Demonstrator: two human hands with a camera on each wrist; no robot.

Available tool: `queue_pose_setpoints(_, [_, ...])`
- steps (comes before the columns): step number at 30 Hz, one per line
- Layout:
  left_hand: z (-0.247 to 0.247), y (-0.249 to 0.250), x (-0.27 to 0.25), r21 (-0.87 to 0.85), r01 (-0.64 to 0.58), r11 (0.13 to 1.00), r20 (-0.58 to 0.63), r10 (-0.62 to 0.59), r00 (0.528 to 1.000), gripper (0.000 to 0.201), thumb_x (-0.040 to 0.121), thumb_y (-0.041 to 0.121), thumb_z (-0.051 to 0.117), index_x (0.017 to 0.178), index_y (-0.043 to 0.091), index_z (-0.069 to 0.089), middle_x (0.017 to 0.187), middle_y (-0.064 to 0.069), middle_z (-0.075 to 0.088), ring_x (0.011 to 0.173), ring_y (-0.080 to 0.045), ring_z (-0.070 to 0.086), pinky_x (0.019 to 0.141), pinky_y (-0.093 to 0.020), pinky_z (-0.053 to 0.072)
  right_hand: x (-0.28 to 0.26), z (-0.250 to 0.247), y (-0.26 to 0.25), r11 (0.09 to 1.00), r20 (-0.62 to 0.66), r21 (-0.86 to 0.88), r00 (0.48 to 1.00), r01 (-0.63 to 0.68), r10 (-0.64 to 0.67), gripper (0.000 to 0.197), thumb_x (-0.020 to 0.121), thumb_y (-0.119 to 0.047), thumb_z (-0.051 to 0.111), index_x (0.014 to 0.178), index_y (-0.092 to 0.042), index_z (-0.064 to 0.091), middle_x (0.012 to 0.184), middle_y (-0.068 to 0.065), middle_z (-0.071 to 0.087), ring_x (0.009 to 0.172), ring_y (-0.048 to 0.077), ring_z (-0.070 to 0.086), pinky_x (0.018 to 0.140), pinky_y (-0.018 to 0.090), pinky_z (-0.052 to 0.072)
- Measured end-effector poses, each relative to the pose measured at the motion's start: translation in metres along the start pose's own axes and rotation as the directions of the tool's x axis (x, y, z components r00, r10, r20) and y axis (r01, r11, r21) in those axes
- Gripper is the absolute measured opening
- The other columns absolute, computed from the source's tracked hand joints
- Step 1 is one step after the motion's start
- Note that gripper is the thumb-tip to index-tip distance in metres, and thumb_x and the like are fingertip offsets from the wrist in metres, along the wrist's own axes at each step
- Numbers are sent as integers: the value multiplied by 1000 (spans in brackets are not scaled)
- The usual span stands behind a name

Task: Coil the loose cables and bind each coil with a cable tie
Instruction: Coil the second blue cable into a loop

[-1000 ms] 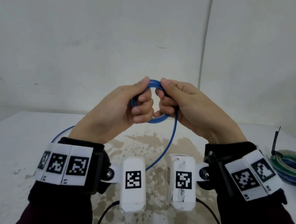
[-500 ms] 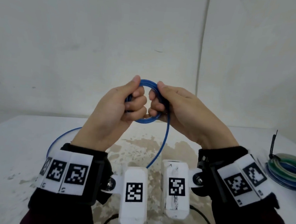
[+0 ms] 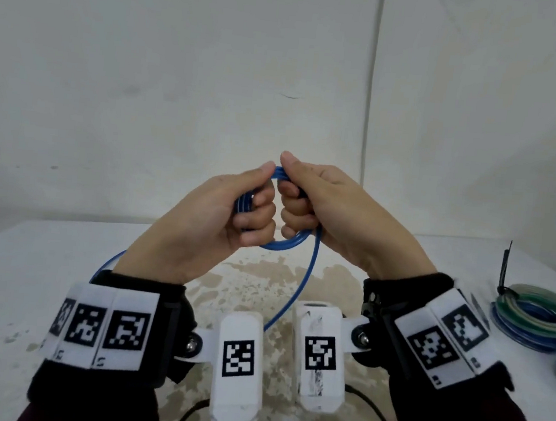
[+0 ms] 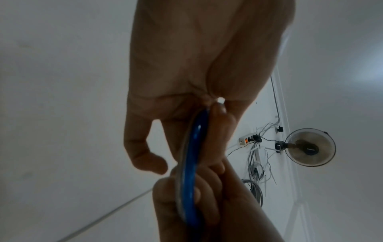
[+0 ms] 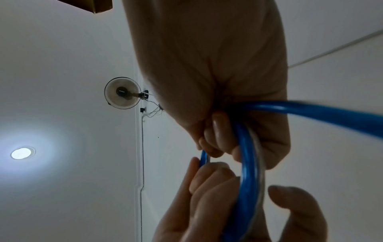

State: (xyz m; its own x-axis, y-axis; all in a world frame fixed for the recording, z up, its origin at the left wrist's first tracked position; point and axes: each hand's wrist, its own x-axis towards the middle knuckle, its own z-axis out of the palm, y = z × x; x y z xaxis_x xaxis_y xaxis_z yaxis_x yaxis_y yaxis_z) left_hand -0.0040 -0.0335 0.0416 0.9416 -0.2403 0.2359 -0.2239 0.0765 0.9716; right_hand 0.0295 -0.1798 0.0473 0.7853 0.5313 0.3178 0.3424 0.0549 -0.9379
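Observation:
A small coil of blue cable (image 3: 283, 243) is held upright in the air above the table, between both hands. My left hand (image 3: 232, 212) grips the coil's left side with curled fingers, thumb on top. My right hand (image 3: 317, 207) grips its right side, thumb pressed on the top strands. A loose tail of the blue cable (image 3: 299, 290) hangs from the coil down toward the table and curves off behind my left wrist. The left wrist view shows the blue cable (image 4: 192, 163) edge-on between the fingers. In the right wrist view the blue cable (image 5: 246, 180) loops between both hands.
A bound stack of green and blue cable coils (image 3: 534, 316) lies at the table's right edge, with a black cable tie (image 3: 504, 266) sticking up from it. The white table (image 3: 26, 271) has a brown stained patch in the middle. A white wall stands close behind.
Both hands have shifted their grip around the coil, and the right thumb now sits higher on top. The hanging tail looks shorter and swings closer under the hands.

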Motion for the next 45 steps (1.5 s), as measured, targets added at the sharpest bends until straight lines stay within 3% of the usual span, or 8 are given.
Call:
queue_pose_setpoints(7, [-5,-6,3,-22,-110,994,-41,109,993,33,100,26,35,70,14,37,53,8,20,45,-8,23,63,-27,28,5,-3,5,998,-9,59,1000,-23,24,35,104,-27,32,78,-10,49,54,-5,30,47,10,35,57,22,45])
queue_pose_setpoints(13, [-5,-10,1,280,-121,952,-77,148,986,21,100,19,42,87,8,54,55,2,44,53,-17,53,61,-20,47,3,-5,9,986,-34,-164,998,38,-44,36,103,-28,35,72,-13,43,55,-7,26,47,10,26,56,21,39])
queue_pose_setpoints(18, [-4,-9,2,473,-264,841,-97,348,933,26,98,25,47,82,5,55,61,-1,41,46,-12,47,56,-18,43,4,-4,7,986,-34,-147,995,83,-89,34,101,-28,41,76,-7,50,56,-3,30,48,9,33,54,18,40])
queue_pose_setpoints(23, [-1,-14,8,510,-391,766,-191,544,817,27,100,20,44,75,10,47,48,8,35,45,-10,31,49,-16,30,3,-5,5,995,-35,-63,996,73,-76,40,102,-33,36,82,-7,58,61,4,54,64,18,59,76,32,54])
queue_pose_setpoints(29, [-12,-10,2,203,-217,955,8,220,975,26,93,25,45,77,5,49,54,3,35,47,-17,47,56,-18,43,2,-4,5,984,-32,-165,996,72,-79,39,102,-31,36,70,-13,45,52,-6,28,47,11,29,56,21,43])
queue_pose_setpoints(34, [-12,-9,3,260,-300,918,-154,346,926,30,101,20,39,74,10,48,52,7,23,47,-11,22,48,-17,25,5,3,7,988,-68,-118,991,104,-113,35,103,-27,34,81,-9,56,58,0,45,56,13,52,71,32,54])
queue_pose_setpoints(40, [-8,-7,2,219,-176,960,-72,196,978,29,101,20,37,78,6,48,49,3,29,42,-15,38,49,-16,38,5,-3,10,960,-63,-253,988,117,-137,35,103,-25,37,77,-6,50,56,-4,37,52,10,44,74,43,51])
queue_pose_setpoints(45, [-8,-3,-1,244,-260,934,-154,302,941,31,101,20,39,74,8,47,55,3,23,43,-10,21,43,-15,24,4,2,7,992,-47,-88,994,90,-95,37,103,-29,35,90,-3,59,62,4,51,62,14,56,76,34,55])
